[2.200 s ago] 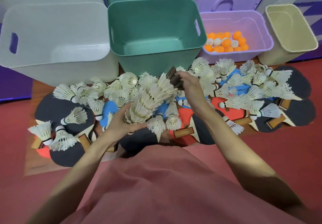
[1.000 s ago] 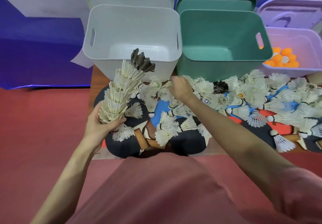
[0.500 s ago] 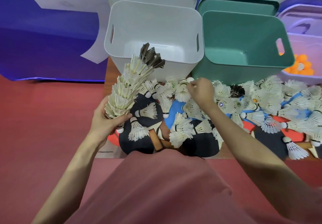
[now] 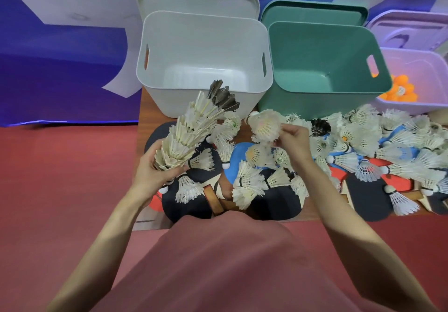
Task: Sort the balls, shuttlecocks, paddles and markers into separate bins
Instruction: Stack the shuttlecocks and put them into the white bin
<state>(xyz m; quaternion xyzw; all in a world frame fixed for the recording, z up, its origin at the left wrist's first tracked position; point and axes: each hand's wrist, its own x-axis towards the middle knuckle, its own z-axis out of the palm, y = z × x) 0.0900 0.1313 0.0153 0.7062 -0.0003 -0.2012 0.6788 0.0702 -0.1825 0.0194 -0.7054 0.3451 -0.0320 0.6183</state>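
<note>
My left hand (image 4: pixel 155 171) grips the base of a long nested stack of shuttlecocks (image 4: pixel 194 129), white ones with a dark-feathered one at the tip, slanting up toward the white bin (image 4: pixel 203 88). My right hand (image 4: pixel 294 139) pinches a single white shuttlecock (image 4: pixel 265 126), lifted above the pile with its feather skirt facing me. Several loose shuttlecocks (image 4: pixel 363 141) lie over black, red and blue paddles (image 4: pixel 201 205) on the low wooden board. The green bin (image 4: pixel 327 88) stands beside the white one, and both hold nothing that I can see.
A purple bin (image 4: pixel 417 108) at the far right holds orange balls (image 4: pixel 402 91). Lids lean behind the white, green and purple bins. Red floor surrounds the board, and a blue wall panel lies to the left.
My right hand has lifted one white shuttlecock out of the pile. The stack in my left hand has stayed nearly in place. The view has shifted slightly.
</note>
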